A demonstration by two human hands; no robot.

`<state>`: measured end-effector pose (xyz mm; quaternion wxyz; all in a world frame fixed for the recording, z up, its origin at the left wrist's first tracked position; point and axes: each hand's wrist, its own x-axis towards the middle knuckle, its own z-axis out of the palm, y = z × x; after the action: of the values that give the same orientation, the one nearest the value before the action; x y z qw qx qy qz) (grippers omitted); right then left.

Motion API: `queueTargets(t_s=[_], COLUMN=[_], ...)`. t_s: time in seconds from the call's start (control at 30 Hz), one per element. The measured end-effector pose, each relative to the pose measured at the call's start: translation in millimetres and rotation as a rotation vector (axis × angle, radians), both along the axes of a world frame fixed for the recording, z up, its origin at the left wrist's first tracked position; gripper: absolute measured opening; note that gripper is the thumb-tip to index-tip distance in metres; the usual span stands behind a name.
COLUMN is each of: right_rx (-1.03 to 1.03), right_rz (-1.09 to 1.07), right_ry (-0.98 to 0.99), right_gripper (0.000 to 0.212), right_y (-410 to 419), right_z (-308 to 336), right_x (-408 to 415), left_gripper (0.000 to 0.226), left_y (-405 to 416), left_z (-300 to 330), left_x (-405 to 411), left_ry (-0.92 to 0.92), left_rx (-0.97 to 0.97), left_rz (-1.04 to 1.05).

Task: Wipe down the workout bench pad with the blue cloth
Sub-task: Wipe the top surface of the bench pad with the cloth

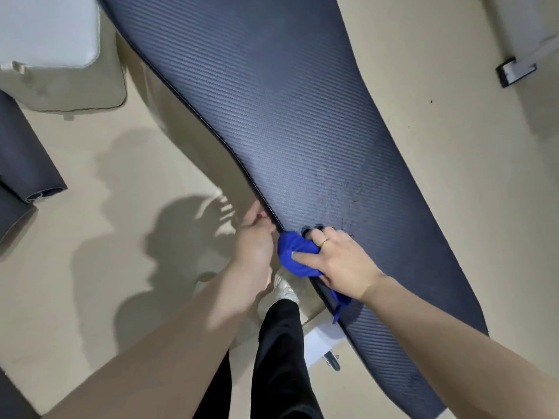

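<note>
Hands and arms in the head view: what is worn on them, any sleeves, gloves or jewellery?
Both forearms are bare, with no sleeves or gloves in view. The right hand wears a thin gold ring on one finger. The left hand shows no jewellery.

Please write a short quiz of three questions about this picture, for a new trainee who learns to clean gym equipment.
1. True or false: the right hand presses the crumpled blue cloth on the dark woven-texture bench pad.
2. What does the left hand touch? A) the pad's edge B) the grey rolled mat C) the white shoe
3. Which hand wears a gold ring?

Key: 1 true; 2 A; 3 the right hand.
</note>
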<state>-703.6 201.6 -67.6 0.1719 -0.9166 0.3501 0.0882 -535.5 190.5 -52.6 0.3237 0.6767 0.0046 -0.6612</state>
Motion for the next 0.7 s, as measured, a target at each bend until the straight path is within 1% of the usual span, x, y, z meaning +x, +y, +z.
queueTargets(t_s=[0.03, 0.07, 0.1, 0.2, 0.23, 0.27, 0.3, 0.4, 0.43, 0.47, 0.5, 0.57, 0.63, 0.7], right_rx=[0.002, -0.012, -0.044, -0.157, -0.170, -0.181, -0.185, -0.116, -0.065, -0.031, -0.024, -0.071, -0.111, -0.099], right_rz=[0.008, -0.038, -0.151, -0.702, -0.798, -0.799, -0.726, -0.367, -0.310, -0.303, -0.341, -0.520, -0.787, -1.093], right_ry=[0.017, 0.018, 0.021, 0.059, 0.076, 0.081, 0.075, 0.038, 0.037, 0.037, 0.039, 0.044, 0.059, 0.028], right_gripper=[0.060, 0.061, 0.060, 0.049, 0.048, 0.049, 0.050, 0.046, 0.045, 0.047, 0.051, 0.054, 0.048, 0.045], right_y=[-1.1, -7.8, -17.4, -49.1, -49.6, -42.8, -29.9, 24.0, 33.1, 32.4, 23.7, -5.0, -42.0, -69.6], right_z=[1.7, 0.6, -0.5, -4.1, -4.7, -5.4, -5.6, -2.7, -0.1, 1.5, 2.3, 1.9, -1.5, -8.7], right_x=[-4.5, -6.7, -6.1, -3.1, -0.7, 1.7, 4.6, 5.4, 0.5, -7.0, -15.0, -27.3, -33.7, -32.3], left_gripper=[0.044, 0.045, 0.045, 0.050, 0.050, 0.051, 0.051, 0.070, 0.075, 0.079, 0.081, 0.079, 0.075, 0.073], left_y=[1.3, 3.3, 4.9, 10.7, 12.3, 13.0, 13.2, 12.7, 11.7, 10.5, 9.2, 5.0, 2.8, 0.5], left_z=[-0.2, -2.4, -3.4, -0.2, 1.7, 3.6, 6.1, 10.3, 11.8, 13.7, 15.0, 16.9, 15.8, 11.5], left_x=[-3.4, -6.3, -8.3, -11.4, -12.2, -13.6, -14.8, -22.8, -27.0, -31.3, -35.0, -42.3, -50.5, -55.8], left_ry=[-0.038, -0.070, -0.088, -0.137, -0.160, -0.188, -0.223, -0.297, -0.306, -0.321, -0.342, -0.375, -0.413, -0.460], left_rx=[-0.001, -0.004, -0.009, -0.061, -0.088, -0.106, -0.124, -0.167, -0.191, -0.208, -0.206, -0.154, -0.097, -0.077], left_rz=[-0.007, -0.011, -0.026, -0.130, -0.167, -0.199, -0.239, -0.283, -0.304, -0.342, -0.397, -0.511, -0.591, -0.589])
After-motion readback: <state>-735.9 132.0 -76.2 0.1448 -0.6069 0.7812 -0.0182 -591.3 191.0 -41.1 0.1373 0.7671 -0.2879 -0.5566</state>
